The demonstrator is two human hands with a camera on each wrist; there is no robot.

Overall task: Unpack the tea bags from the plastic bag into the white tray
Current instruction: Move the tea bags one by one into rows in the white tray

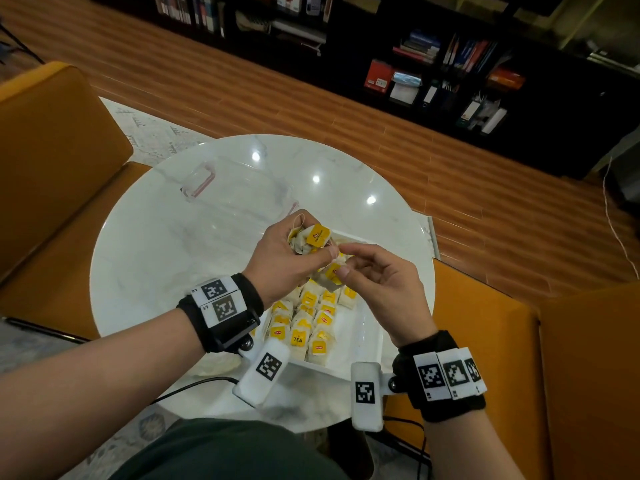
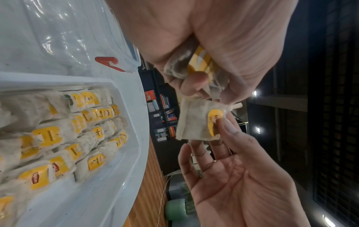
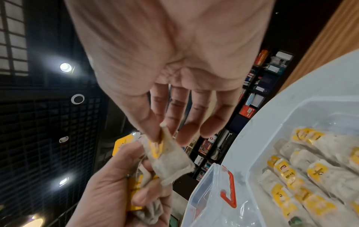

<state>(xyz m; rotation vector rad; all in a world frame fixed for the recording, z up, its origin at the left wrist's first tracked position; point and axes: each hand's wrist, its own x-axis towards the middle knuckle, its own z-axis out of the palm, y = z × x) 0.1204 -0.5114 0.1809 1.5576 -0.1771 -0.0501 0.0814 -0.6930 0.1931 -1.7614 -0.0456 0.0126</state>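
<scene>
My left hand [image 1: 287, 258] hovers over the far end of the white tray [image 1: 367, 341] and grips a small bunch of tea bags [image 1: 311, 240] with yellow tags. Just right of it, my right hand [image 1: 341, 263] pinches a single tea bag [image 1: 332, 273] between thumb and forefinger, its other fingers spread. In the left wrist view that single tea bag [image 2: 196, 121] hangs just below the gripped bunch [image 2: 198, 66]. Several tea bags [image 1: 308, 327] lie in rows in the tray. The clear plastic bag [image 1: 235, 188] with a red zip lies flat on the table behind the tray.
Tray and bag sit on a round white marble table [image 1: 145, 258]. Orange chairs stand at left [image 1: 52, 161] and right [image 1: 571, 375]. A black cable [image 1: 194, 386] runs over the near table edge. Dark bookshelves [image 1: 450, 71] line the far wall.
</scene>
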